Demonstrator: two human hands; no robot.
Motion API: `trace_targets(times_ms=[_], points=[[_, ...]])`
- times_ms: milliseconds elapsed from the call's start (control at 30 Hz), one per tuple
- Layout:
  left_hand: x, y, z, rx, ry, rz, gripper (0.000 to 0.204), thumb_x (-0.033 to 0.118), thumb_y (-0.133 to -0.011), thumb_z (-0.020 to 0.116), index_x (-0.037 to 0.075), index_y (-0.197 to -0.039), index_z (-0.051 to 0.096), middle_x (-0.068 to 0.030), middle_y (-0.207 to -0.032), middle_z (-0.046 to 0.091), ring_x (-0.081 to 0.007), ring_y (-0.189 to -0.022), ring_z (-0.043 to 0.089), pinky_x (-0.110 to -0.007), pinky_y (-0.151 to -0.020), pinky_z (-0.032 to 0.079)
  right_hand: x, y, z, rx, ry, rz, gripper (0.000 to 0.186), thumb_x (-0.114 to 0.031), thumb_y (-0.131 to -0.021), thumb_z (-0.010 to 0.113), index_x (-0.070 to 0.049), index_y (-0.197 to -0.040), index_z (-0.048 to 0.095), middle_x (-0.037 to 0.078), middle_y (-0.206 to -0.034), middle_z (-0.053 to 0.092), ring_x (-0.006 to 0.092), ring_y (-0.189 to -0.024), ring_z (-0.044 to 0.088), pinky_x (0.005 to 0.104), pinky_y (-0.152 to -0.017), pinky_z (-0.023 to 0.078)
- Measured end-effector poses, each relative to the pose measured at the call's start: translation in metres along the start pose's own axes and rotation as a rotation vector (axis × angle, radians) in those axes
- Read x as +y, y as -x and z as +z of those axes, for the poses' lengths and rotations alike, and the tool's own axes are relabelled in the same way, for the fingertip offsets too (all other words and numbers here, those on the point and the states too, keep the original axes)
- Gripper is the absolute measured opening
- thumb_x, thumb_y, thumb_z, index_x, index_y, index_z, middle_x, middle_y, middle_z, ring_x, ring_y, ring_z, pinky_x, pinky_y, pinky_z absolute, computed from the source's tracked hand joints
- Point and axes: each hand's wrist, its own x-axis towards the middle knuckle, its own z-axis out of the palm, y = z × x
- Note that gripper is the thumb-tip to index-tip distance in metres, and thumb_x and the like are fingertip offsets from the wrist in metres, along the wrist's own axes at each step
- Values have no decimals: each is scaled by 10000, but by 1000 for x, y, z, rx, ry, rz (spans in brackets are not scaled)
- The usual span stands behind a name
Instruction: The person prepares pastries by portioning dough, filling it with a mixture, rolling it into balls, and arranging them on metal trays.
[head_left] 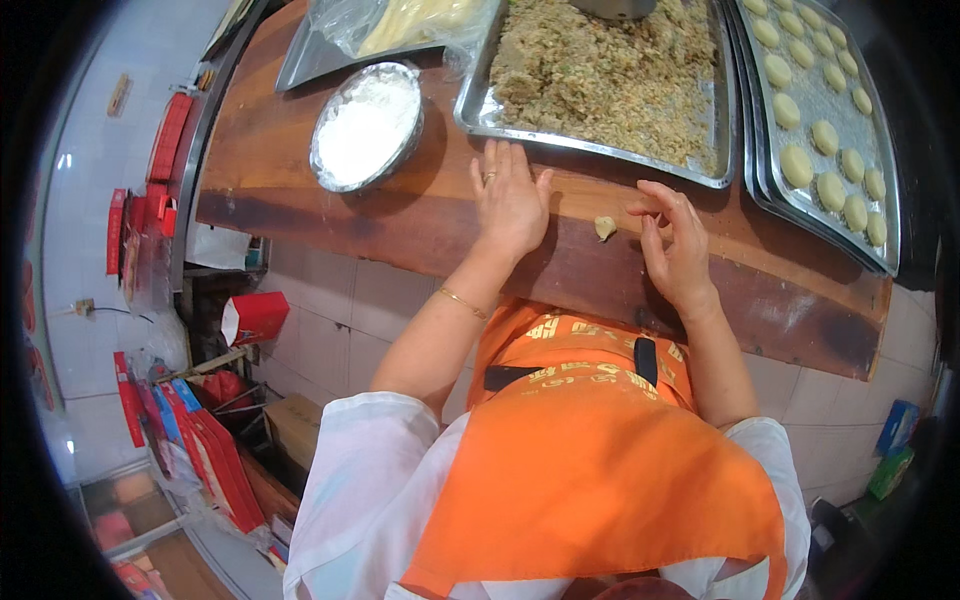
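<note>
My left hand (512, 202) lies palm down on the wooden table (590, 275), its fingers stretched toward the near edge of a metal tray (590, 145). Anything under that palm is hidden. A crumbly brown filling (610, 85) is spread over the tray. To the right, my right hand (678, 240) hovers with its fingers loosely bent and the thumb apart, and nothing shows in its grasp. Between the two hands, closer to the right one, a small lump of pale dough (605, 228) sits on the wood.
A bowl of white flour (366, 128) stands left of my left hand. Behind it, plastic film partly covers pale dough (415, 22) on another tray. Stacked trays at the right carry several round dough pieces (825, 136). Red boxes (254, 318) are off the table's left side.
</note>
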Motion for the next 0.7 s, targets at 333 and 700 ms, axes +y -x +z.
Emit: trace_targets(times_ms=[333, 700], points=[[-7, -5, 7, -22, -30, 28, 562, 380, -1023, 463, -77, -1349, 477, -263, -1445, 468, -396, -1439, 318, -550, -1190, 169, 15, 9, -12, 21, -23, 71, 461, 98, -859, 570, -54, -1295, 561, 92, -944, 674, 199, -786, 625, 307, -653, 502], [-10, 12, 13, 29, 37, 96, 642, 422, -1015, 476, -74, -1418, 417, -252, -1488, 432, -386, -1462, 288, -573, -1194, 138, 6, 19, -15, -51, -41, 191, 441, 93, -876, 558, -58, -1291, 565, 99, -964, 673, 196, -756, 626, 297, -659, 503]])
